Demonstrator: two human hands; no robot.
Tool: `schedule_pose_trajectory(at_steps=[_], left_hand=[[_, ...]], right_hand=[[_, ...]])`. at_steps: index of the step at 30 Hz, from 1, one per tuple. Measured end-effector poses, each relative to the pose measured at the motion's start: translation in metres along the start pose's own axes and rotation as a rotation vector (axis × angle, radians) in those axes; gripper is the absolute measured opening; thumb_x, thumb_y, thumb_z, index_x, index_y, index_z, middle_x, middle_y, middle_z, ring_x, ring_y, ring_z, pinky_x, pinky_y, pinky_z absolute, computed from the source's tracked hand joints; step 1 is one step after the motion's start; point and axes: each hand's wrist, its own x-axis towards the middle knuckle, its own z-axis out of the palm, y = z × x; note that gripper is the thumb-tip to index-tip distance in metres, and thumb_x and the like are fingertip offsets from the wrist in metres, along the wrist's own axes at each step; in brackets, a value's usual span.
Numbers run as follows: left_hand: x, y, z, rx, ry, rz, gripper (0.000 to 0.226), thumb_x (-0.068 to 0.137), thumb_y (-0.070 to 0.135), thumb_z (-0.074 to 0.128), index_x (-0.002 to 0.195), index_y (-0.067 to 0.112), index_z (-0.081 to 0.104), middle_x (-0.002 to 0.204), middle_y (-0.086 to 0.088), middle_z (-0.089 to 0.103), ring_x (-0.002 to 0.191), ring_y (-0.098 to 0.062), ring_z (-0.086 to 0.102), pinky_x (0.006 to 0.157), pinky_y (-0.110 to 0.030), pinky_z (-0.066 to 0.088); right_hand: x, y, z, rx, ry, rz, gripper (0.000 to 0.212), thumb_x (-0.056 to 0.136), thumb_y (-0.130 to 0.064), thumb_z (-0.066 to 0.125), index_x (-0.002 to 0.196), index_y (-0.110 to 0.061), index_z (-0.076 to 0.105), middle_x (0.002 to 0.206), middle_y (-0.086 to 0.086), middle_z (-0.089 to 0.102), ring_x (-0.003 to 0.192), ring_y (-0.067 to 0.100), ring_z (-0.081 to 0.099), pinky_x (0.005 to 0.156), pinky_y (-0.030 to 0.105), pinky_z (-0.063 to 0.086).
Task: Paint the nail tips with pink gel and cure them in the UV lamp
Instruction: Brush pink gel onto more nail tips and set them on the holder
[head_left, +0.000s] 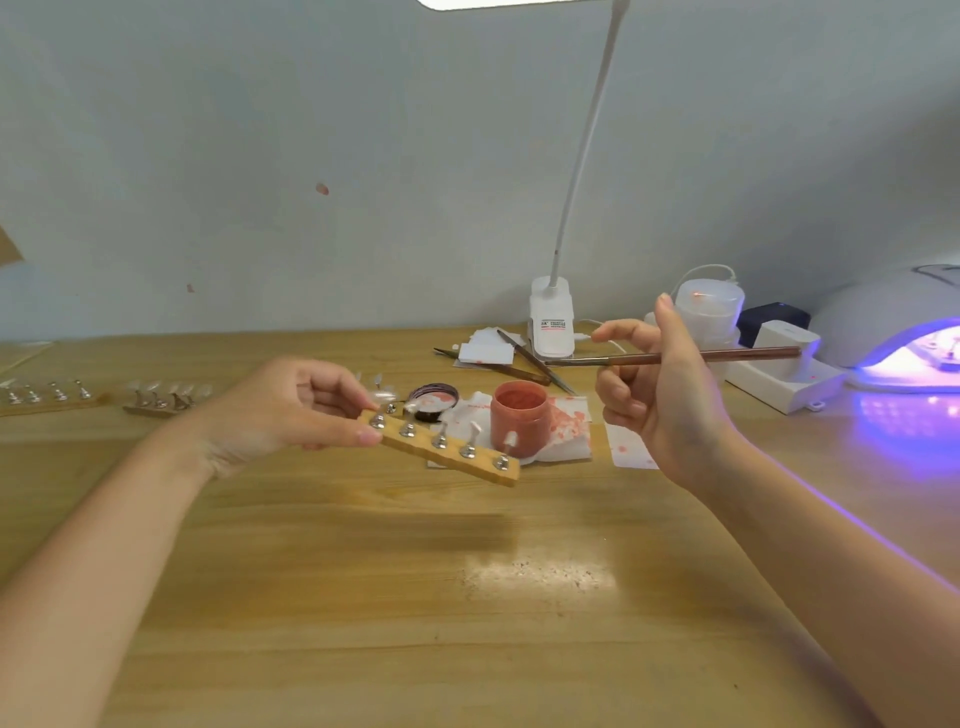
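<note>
My left hand (291, 410) grips one end of a wooden holder strip (457, 460) lifted above the table; several clear nail tips on metal stands rise from it. My right hand (660, 395) holds a thin brown brush (727, 355) level, its bristle end pointing left. An open jar of pink gel (519, 418) stands behind the strip on stained white paper (571, 421), with its dark lid (434, 400) to the left. At the right edge the white UV lamp (883, 317) glows purple, and something lies inside it.
Two more wooden strips with nail tips (161, 400) (49, 395) lie at the far left. A clip desk lamp (551, 325), spare brushes (524, 356), white cards (485, 351), a translucent container (709, 309) and a white box (779, 366) crowd the back of the wooden table (415, 597).
</note>
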Motion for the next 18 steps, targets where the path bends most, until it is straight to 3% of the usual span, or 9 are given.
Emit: schedule_pose_trajectory(at_steps=[4, 7, 10, 13, 15, 18], left_hand=[[0.012, -0.003, 0.036, -0.041, -0.076, 0.042, 0.036, 0.034, 0.037, 0.089, 0.062, 0.025, 0.071, 0.066, 0.003, 0.069, 0.063, -0.005, 0.063, 0.058, -0.012, 0.049], [0.015, -0.008, 0.056, -0.026, -0.062, 0.053, 0.023, 0.04, 0.028, 0.082, 0.059, 0.026, 0.07, 0.062, 0.006, 0.067, 0.057, -0.003, 0.059, 0.055, -0.012, 0.047], [0.018, -0.012, 0.067, 0.044, 0.025, 0.08, 0.023, 0.04, 0.033, 0.081, 0.059, 0.026, 0.069, 0.061, 0.006, 0.066, 0.054, -0.003, 0.054, 0.054, -0.014, 0.046], [0.021, -0.014, 0.072, 0.183, 0.107, 0.107, 0.027, 0.042, 0.039, 0.081, 0.061, 0.028, 0.067, 0.071, -0.012, 0.063, 0.055, -0.005, 0.047, 0.058, -0.02, 0.04], [0.022, -0.015, 0.075, 0.271, 0.118, 0.131, 0.024, 0.051, 0.031, 0.084, 0.064, 0.03, 0.064, 0.079, -0.02, 0.062, 0.055, -0.002, 0.042, 0.057, -0.019, 0.035], [0.022, -0.015, 0.081, 0.328, 0.096, 0.135, 0.022, 0.06, 0.02, 0.084, 0.067, 0.027, 0.064, 0.065, 0.007, 0.058, 0.052, 0.003, 0.043, 0.052, -0.009, 0.033]], right_hand=[[0.004, 0.0, -0.002, -0.017, 0.058, 0.007, 0.052, 0.096, -0.053, 0.027, 0.071, -0.017, 0.054, 0.045, -0.006, 0.043, 0.04, 0.008, 0.031, 0.043, 0.02, 0.029], [0.004, 0.0, -0.004, -0.03, 0.052, -0.002, 0.044, 0.094, -0.046, 0.041, 0.064, -0.016, 0.053, 0.048, -0.004, 0.049, 0.04, 0.008, 0.034, 0.044, 0.02, 0.031], [0.004, 0.0, -0.005, -0.064, 0.007, -0.055, 0.035, 0.091, -0.035, 0.054, 0.063, -0.014, 0.054, 0.049, -0.003, 0.052, 0.039, 0.007, 0.035, 0.043, 0.018, 0.031], [0.003, 0.001, -0.005, -0.099, 0.006, -0.098, 0.03, 0.085, -0.031, 0.062, 0.063, -0.012, 0.055, 0.047, -0.005, 0.052, 0.04, 0.007, 0.034, 0.043, 0.017, 0.031], [0.004, 0.002, -0.005, -0.102, 0.024, -0.11, 0.031, 0.082, -0.031, 0.064, 0.061, -0.011, 0.052, 0.044, -0.005, 0.05, 0.039, 0.007, 0.032, 0.04, 0.015, 0.029], [0.005, 0.002, -0.004, -0.15, 0.048, -0.126, 0.034, 0.08, -0.034, 0.066, 0.059, -0.01, 0.052, 0.043, -0.003, 0.05, 0.037, 0.007, 0.033, 0.038, 0.015, 0.029]])
